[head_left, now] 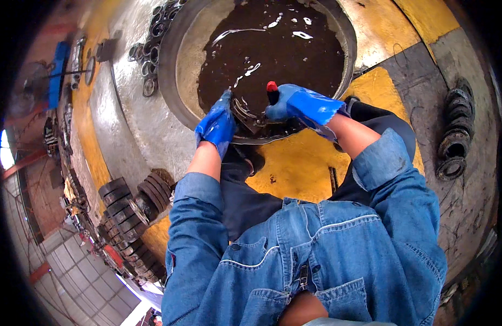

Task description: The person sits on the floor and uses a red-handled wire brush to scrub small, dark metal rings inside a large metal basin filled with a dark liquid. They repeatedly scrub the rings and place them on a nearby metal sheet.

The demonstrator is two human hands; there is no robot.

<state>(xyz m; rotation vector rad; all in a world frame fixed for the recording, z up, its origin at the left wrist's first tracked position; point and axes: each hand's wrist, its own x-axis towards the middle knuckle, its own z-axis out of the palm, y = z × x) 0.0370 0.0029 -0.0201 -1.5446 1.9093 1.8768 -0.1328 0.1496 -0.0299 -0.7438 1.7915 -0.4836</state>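
Observation:
In blue rubber gloves, both hands work over a wide round metal basin (177, 92) that holds dark brown liquid (272, 60). My left hand (215, 124) grips the left side of a dark, curved, ridged metal part (244, 116) at the basin's near rim. Closed around a dark-handled tool with a red end (271, 87), my right hand (297, 104) sits just right of that part. The red end points up and away from me. The tool's other end is hidden under the glove.
Small metal rings (150, 68) lie beside the basin's left rim. Stacked dark discs (123, 209) and wider ridged rings (154, 190) stand at the lower left. A row of dark rings (456, 130) lies on the floor at right. My legs straddle the basin's near side.

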